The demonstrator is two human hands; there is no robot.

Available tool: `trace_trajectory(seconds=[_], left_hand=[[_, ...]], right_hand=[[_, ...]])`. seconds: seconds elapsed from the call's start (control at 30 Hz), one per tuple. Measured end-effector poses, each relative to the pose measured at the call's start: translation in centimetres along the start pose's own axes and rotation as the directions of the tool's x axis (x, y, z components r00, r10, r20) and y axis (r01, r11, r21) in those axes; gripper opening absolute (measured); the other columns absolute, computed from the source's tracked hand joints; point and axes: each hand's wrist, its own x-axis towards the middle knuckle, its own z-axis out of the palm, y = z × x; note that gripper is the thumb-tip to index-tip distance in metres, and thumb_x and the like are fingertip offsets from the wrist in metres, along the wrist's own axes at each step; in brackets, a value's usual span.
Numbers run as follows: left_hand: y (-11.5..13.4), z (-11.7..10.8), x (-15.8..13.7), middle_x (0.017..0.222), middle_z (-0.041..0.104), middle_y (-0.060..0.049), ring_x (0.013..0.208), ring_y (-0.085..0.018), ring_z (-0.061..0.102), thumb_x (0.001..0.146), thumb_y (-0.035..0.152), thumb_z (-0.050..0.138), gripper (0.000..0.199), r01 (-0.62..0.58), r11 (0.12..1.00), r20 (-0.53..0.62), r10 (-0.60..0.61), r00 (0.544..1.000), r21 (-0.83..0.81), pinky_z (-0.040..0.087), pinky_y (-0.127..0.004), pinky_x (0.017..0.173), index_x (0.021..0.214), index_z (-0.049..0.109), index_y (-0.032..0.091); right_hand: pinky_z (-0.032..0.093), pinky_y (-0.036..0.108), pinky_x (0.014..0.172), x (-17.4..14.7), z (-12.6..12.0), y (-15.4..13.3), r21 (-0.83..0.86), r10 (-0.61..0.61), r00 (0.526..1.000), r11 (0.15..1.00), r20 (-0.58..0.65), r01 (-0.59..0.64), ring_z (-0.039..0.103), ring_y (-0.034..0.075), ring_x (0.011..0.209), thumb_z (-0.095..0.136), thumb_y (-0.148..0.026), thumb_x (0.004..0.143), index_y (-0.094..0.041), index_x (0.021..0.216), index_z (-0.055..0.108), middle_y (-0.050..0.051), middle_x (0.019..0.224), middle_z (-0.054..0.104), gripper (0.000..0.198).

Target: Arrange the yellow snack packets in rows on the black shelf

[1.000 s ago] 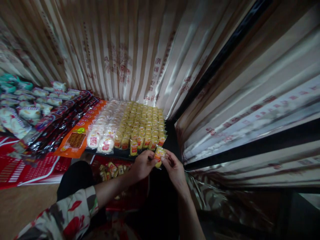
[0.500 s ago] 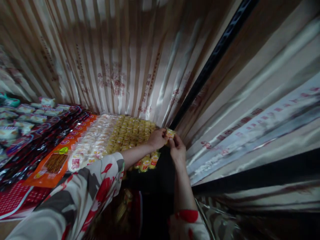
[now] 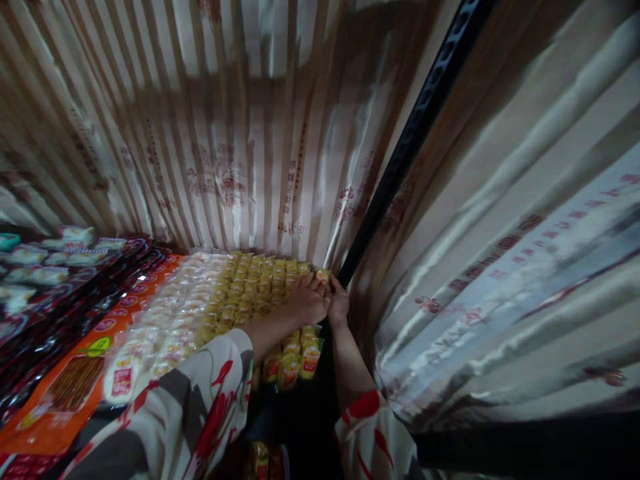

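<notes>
And here's your small yellow packet point(image 3: 323, 275), right at the far end of the yellow rows point(image 3: 240, 290), just by the curtain point(image 3: 270, 167) and near the foot of the black post point(image 3: 410, 133). Its visible face looks up towards you; your fingers cover the lower part, so I can't call its long axis.

Your left hand point(image 3: 309, 301) lies low over the rows, fingers reaching to the packet. Your right hand point(image 3: 339, 305) comes in from the other side, fingertips at its edge. Pinched or just pressed? I can't tell for either hand.

Half a second ago you have it raised by the post, clear of the rows; now it's down at the back corner, and the view sits further forward.

Your left sleeve point(image 3: 200, 387) hides part of the white packets point(image 3: 183, 303). The wrapped pieces point(image 3: 259, 460) below are cut off by the frame, dim, their print unreadable.
</notes>
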Motion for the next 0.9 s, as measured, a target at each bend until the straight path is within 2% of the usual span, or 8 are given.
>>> trace_trajectory(seconds=[0.07,0.13,0.27,0.4,0.57,0.7,0.9], left_hand=[[-0.2,0.6,0.0,0.145,0.042,-0.014,0.138,-0.027,0.029,0.094,0.03,0.036,0.046,0.05,0.999,0.021,-0.05,0.999,0.014,0.014,-0.049,0.115,0.132,0.05,0.009],[-0.4,0.8,0.1,0.148,0.037,-0.013,0.14,-0.026,0.025,0.094,0.032,0.033,0.048,0.078,0.996,0.051,-0.08,0.996,0.031,0.013,-0.048,0.116,0.134,0.047,0.009],[-0.7,0.5,0.1,0.147,0.037,-0.016,0.141,-0.027,0.022,0.095,0.031,0.031,0.051,0.08,0.996,0.068,-0.083,0.994,0.037,0.015,-0.048,0.115,0.137,0.043,0.005],[-0.8,0.5,0.1,0.148,0.034,-0.016,0.142,-0.027,0.019,0.094,0.03,0.03,0.053,0.097,0.995,0.103,-0.097,0.99,0.012,0.015,-0.047,0.116,0.139,0.039,0.003],[-1.1,0.9,0.1,0.148,0.036,-0.015,0.141,-0.027,0.021,0.094,0.032,0.032,0.052,0.111,0.994,0.075,-0.111,0.991,0.01,0.017,-0.046,0.115,0.137,0.043,0.006],[-1.3,0.7,0.1,0.147,0.036,-0.016,0.14,-0.027,0.024,0.094,0.029,0.033,0.049,0.089,0.996,0.041,-0.089,0.995,-0.002,0.018,-0.043,0.116,0.133,0.047,0.004],[-1.6,0.9,0.3,0.147,0.037,-0.015,0.14,-0.028,0.025,0.095,0.03,0.036,0.047,0.08,0.997,0.053,-0.08,0.995,0.016,0.022,-0.046,0.115,0.133,0.047,0.006]], right_hand=[[0.049,0.039,0.087,0.5,0.6,0.4,-0.019,-0.007,1.0,1.0,0.017,0.007,0.065,0.025,0.092,0.049,-0.048,0.077,-0.018,0.12,0.063,0.011,0.108,0.07,0.054],[0.049,0.039,0.087,1.0,1.0,0.7,-0.043,-0.01,1.0,0.999,0.015,0.011,0.066,0.024,0.092,0.051,-0.047,0.076,-0.02,0.118,0.064,0.009,0.106,0.071,0.052],[0.049,0.038,0.09,1.8,1.9,1.2,-0.073,-0.015,1.0,0.997,0.018,0.016,0.066,0.023,0.094,0.052,-0.045,0.077,-0.023,0.117,0.065,0.008,0.105,0.071,0.047],[0.05,0.038,0.086,2.0,2.4,1.4,-0.105,-0.004,0.999,0.994,0.052,0.01,0.066,0.024,0.092,0.052,-0.043,0.078,-0.019,0.118,0.062,0.01,0.103,0.071,0.048],[0.05,0.035,0.081,1.1,2.3,1.4,-0.166,-0.019,0.998,0.986,0.063,0.029,0.065,0.022,0.085,0.052,-0.032,0.076,-0.016,0.117,0.058,0.011,0.098,0.07,0.044],[0.05,0.031,0.075,0.4,2.4,1.3,-0.144,-0.057,0.998,0.988,0.022,0.06,0.064,0.019,0.08,0.049,-0.034,0.077,-0.019,0.116,0.056,0.008,0.096,0.07,0.042],[0.049,0.03,0.075,0.9,2.6,1.7,-0.19,-0.078,0.991,0.977,0.107,0.098,0.064,0.019,0.081,0.05,-0.035,0.077,-0.024,0.114,0.058,0.004,0.095,0.07,0.039]])
